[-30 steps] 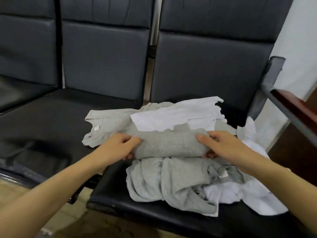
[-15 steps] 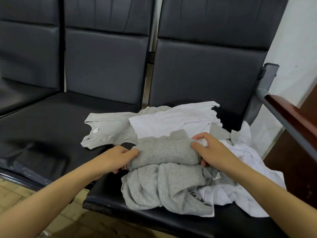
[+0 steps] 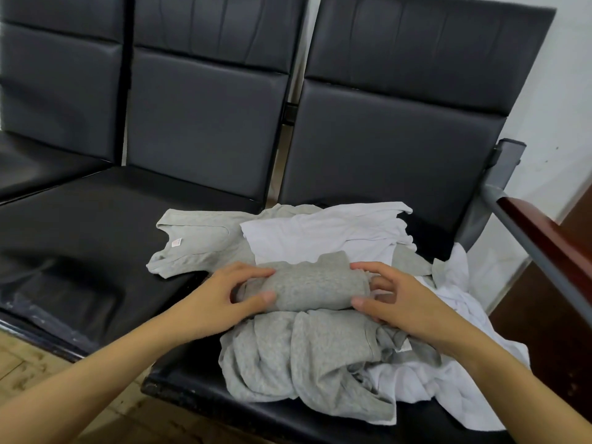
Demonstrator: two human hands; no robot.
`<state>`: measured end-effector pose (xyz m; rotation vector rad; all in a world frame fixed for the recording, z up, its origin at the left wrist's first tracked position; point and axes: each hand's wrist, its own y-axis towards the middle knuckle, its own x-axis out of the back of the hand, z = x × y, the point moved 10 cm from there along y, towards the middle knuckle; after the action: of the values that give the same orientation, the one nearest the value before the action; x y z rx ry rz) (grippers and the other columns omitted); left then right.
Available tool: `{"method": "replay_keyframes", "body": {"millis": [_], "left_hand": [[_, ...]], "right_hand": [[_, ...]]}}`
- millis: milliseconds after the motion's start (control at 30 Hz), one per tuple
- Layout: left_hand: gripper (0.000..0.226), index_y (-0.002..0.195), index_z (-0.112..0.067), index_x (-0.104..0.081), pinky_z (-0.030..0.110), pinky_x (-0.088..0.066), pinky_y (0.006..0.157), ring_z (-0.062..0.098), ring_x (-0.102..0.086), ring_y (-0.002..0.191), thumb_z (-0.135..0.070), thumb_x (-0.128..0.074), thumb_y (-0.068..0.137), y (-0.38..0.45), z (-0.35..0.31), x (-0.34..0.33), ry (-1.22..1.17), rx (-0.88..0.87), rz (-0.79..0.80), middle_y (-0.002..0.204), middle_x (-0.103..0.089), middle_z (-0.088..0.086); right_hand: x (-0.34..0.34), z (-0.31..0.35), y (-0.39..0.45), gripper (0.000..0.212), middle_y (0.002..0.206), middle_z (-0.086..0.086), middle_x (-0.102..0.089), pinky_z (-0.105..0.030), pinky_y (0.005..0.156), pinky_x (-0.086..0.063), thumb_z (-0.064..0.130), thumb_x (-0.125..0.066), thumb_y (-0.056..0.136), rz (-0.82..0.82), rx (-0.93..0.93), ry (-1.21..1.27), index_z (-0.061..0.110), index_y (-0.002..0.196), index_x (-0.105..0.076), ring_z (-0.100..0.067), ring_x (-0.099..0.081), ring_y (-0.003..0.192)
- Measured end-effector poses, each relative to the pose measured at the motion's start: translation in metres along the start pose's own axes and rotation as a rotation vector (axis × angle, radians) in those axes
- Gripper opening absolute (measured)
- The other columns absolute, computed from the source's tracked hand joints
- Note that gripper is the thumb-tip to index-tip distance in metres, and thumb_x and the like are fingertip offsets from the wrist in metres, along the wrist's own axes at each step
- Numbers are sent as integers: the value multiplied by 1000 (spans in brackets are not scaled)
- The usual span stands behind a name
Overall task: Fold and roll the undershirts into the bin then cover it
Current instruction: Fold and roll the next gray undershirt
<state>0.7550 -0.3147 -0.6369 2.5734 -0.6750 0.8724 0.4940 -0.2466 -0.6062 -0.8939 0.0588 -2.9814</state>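
Rolled grey undershirt (image 3: 315, 285): a short, thick bundle lying crosswise on the pile of clothes on the right-hand seat (image 3: 205, 387) of a row of black padded chairs; held at both ends.

Left hand (image 3: 221, 296): at the roll's left end; fingers curled over the top, thumb pressed against the near side; gripping the roll.

Right hand (image 3: 400, 298): at the roll's right end; index finger arched over the top, thumb against the near side, other fingers bent at the end face; gripping the roll.

Crumpled grey undershirt (image 3: 307, 357): loose heap just in front of the roll, touching it, reaching to the front edge of the seat.

Flat grey undershirt (image 3: 198, 241): spread out behind and left of the roll, neck label showing; lying across the gap between the middle seat (image 3: 80, 225) and the right-hand one.

White undershirt (image 3: 323, 232): laid partly flat behind the roll, overlapping the flat grey one.

Crumpled white clothing (image 3: 455, 363): bunched on the right side of the seat, under and beyond the right wrist.

Armrest (image 3: 544, 238): grey metal frame with dark red wooden top, at the far right; white wall (image 3: 563, 91) behind.
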Motion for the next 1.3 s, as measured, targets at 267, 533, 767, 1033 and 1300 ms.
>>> {"method": "replay_keyframes", "body": {"millis": [267, 533, 767, 1033, 1300], "left_hand": [[66, 137, -53, -44, 15, -45, 97, -12, -54, 118, -65, -75, 81, 17, 21, 3, 88, 49, 102, 129, -57, -32], [47, 108, -40, -69, 23, -53, 79, -1, -66, 87, -74, -60, 77, 48, 24, 15, 20, 56, 7, 103, -70, -26], [30, 97, -32, -69, 29, -53, 75, 4, -64, 74, -60, -60, 91, 72, 46, 26, 26, 153, -141, 86, -72, -8], [57, 131, -32, -65, 36, -47, 99, 11, -56, 116, -68, -37, 97, 49, -32, 3, 562, -364, -72, 125, -61, -18], [66, 159, -20, -35, 42, -46, 106, 21, -53, 130, -52, -23, 102, 64, -30, -28, 781, -303, 85, 151, -51, -2]], "right_hand": [[15, 11, 23, 5, 96, 7, -64, -22, 74, -47, 40, -67, 97, -168, 107, -279, 45, 96, -67, -9, -64, 76], [22, 12, 66, 27, 58, 7, -67, -19, 52, -43, 44, -56, 103, -143, -47, -403, 21, 90, -61, -4, -62, 48], [22, 8, 90, 22, 73, 7, -72, -29, 57, -50, 49, -54, 102, -201, -101, -552, 28, 106, -56, -5, -65, 55], [-46, 86, 49, 40, 130, -2, -60, -40, 92, -50, 35, -44, 103, -155, 697, -1104, 19, 136, -60, -25, -56, 115], [-64, 24, 85, 71, 138, 1, -55, -41, 103, -46, 70, -48, 95, 244, 320, -1222, 23, 148, -41, -21, -53, 121]]}}
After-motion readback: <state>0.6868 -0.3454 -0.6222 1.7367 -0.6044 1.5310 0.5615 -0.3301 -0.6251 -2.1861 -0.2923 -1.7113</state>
